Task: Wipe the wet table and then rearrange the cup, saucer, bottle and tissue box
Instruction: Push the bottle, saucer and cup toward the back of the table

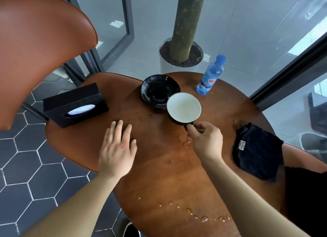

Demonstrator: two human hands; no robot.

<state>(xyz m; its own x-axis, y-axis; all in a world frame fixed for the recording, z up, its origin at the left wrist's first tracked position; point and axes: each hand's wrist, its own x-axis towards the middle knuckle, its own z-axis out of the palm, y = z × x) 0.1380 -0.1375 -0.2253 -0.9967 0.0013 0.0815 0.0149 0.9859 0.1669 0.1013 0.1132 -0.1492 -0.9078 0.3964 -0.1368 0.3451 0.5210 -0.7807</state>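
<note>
White-lined cup (pixel 184 107) handle pinched by right hand (pixel 206 141).

Right hand (pixel 206 141) pinched the cup (pixel 184 107) handle at frame centre; left hand (pixel 116 150) lay flat on the wet table (pixel 159 166).

A rust-brown chair (pixel 35 47) is standing at the left above dark hexagonal floor tiles (pixel 26 174). Farther back, a tree trunk (pixel 187 24) is rising from a white pot (pixel 164 65) topped with dark pebbles, and framed glass panels (pixel 106 15) are lining the pale floor behind.

Left hand (pixel 117 148) flat, palm down, fingers straight. Right hand (pixel 206 139) pinches cup (pixel 184 107) handle, fingers curled.
</note>
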